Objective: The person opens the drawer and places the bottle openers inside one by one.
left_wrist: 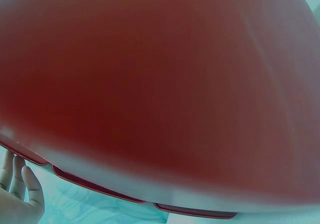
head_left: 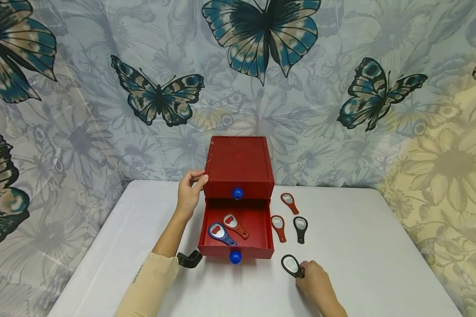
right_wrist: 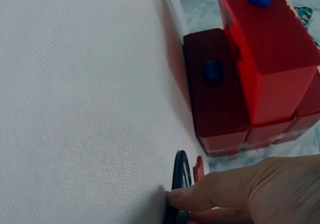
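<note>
My right hand (head_left: 315, 284) pinches the handle end of a black bottle opener (head_left: 290, 264) at the table's front right; the same black opener (right_wrist: 179, 171) stands on edge beside the thumb in the right wrist view. My left hand (head_left: 189, 193) rests with fairly straight fingers against the left side of the red drawer cabinet (head_left: 239, 160). Its pulled-out drawer (head_left: 259, 237) has a blue knob and holds a blue bottle opener (head_left: 221, 233) and a red bottle opener (head_left: 236, 225). Red cabinet wall fills most of the left wrist view.
Right of the cabinet lie two red bottle openers, the farther one (head_left: 288, 202) and the nearer one (head_left: 278, 228), beside a black opener (head_left: 300, 229). A closed lower drawer (right_wrist: 215, 99) shows beneath the pulled-out one. Butterfly-print cloth (head_left: 301, 114) hangs behind the white table (head_left: 361, 246).
</note>
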